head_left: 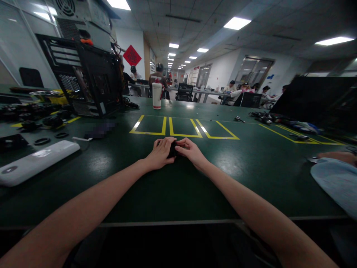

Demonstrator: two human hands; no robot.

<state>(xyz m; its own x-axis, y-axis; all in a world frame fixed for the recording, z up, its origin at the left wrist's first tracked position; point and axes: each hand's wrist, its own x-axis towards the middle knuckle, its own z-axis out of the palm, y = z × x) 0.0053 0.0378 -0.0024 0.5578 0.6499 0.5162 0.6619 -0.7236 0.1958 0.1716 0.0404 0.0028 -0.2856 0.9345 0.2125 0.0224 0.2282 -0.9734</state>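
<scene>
A small black object sits between the two hands, low over the green table. The left hand wraps it from the left, fingers arched over the far side and thumb along the near side, so the grip is narrow and closed on it. The right hand meets it from the other side, thumb and forefinger pinched together at its right edge. Much of the object is covered by fingers, and its exact shape cannot be told.

Just beyond the hands, yellow tape marks three frames on the table. Farther out, past the left hand, stands a white cup, upright. Well to the left of the left hand lies a long white box, with a black computer case behind it. Well to the right of the right hand, another person's light blue sleeve rests at the table.
</scene>
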